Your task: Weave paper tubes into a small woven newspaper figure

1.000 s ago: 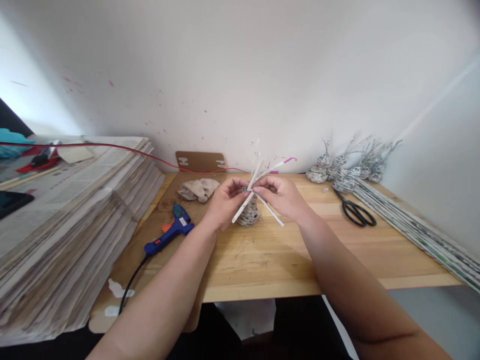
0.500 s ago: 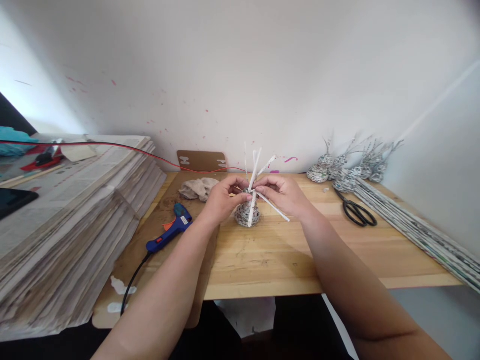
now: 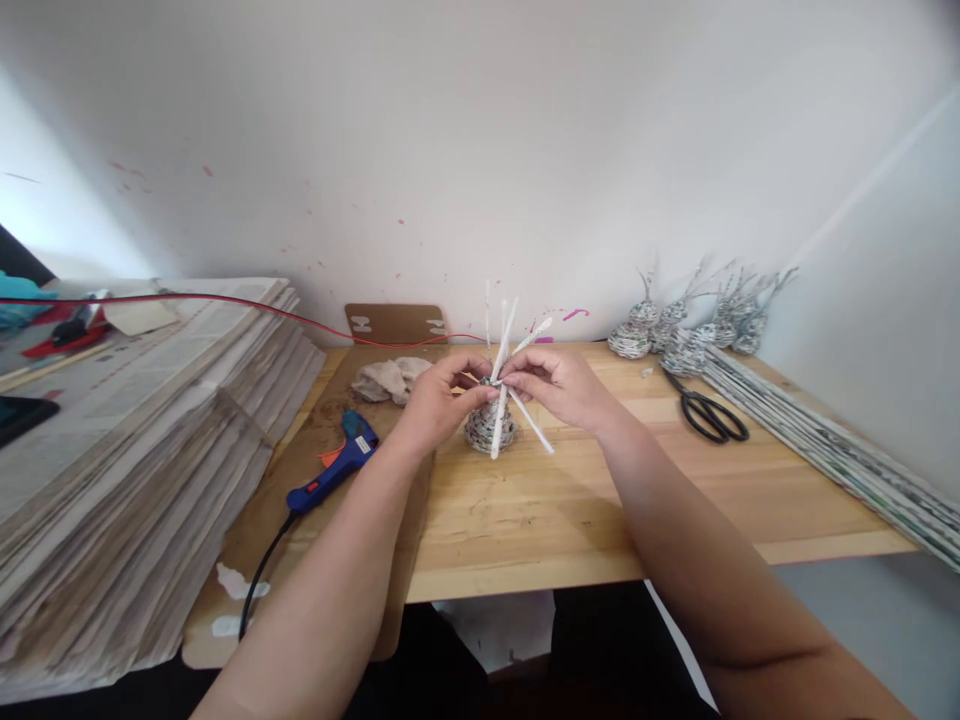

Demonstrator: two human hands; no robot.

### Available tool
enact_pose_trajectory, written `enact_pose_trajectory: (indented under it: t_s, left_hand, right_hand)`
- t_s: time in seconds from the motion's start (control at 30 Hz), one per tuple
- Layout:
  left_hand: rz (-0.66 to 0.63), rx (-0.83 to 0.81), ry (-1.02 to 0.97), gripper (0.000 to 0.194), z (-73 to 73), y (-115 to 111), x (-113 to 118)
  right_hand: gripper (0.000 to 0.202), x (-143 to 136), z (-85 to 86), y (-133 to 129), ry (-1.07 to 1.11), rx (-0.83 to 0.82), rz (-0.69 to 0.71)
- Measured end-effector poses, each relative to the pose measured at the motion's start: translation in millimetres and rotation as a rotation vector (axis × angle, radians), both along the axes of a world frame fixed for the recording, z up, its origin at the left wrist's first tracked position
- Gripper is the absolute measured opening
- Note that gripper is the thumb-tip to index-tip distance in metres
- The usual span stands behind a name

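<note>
A small woven cone of rolled newspaper (image 3: 487, 428) stands on the wooden table (image 3: 570, 510), with several white paper tubes (image 3: 504, 330) sticking up from its top. My left hand (image 3: 435, 398) pinches the tubes at the cone's top from the left. My right hand (image 3: 559, 385) grips a loose white tube (image 3: 534, 425) there from the right; that tube slants down to the right. Another tube hangs down over the cone's front.
A blue glue gun (image 3: 337, 466) with a black cord lies on a brown board (image 3: 300, 520) to the left, near a crumpled cloth (image 3: 390, 377). A tall newspaper stack (image 3: 127, 450) fills the left. Black scissors (image 3: 705, 410), finished woven cones (image 3: 675, 335) and rolled paper tubes (image 3: 832, 450) lie right.
The loose tubes have swung: the one at the front turned from slanting left to hanging nearly straight down. Both hands stayed at the cone's top, shifting slightly.
</note>
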State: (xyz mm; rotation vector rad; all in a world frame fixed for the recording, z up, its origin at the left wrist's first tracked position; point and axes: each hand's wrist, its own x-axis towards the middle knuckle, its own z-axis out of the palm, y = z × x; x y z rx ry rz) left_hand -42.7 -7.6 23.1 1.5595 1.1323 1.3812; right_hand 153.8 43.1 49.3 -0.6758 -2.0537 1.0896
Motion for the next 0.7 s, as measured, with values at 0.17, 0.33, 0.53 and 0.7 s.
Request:
enact_pose_trajectory:
  t_s: [0.17, 0.33, 0.53, 0.7]
  left_hand:
    - [0.049, 0.074, 0.100, 0.031, 0.2, -2, 2]
    - [0.118, 0.237, 0.263, 0.025, 6.4, -10, 6]
    - [0.115, 0.162, 0.233, 0.024, 7.7, -14, 8]
    - [0.135, 0.232, 0.285, 0.019, 7.7, -12, 6]
  right_hand:
    - [0.019, -5, -3.0, -3, -0.036, 0.112, -0.117]
    - [0.024, -8, -5.6, -5, -0.065, 0.118, -0.207]
    - [0.019, 0, -1.0, 0, -0.054, 0.004, -0.062]
    - [0.021, 2, -2.5, 4, -0.023, -0.048, -0.014]
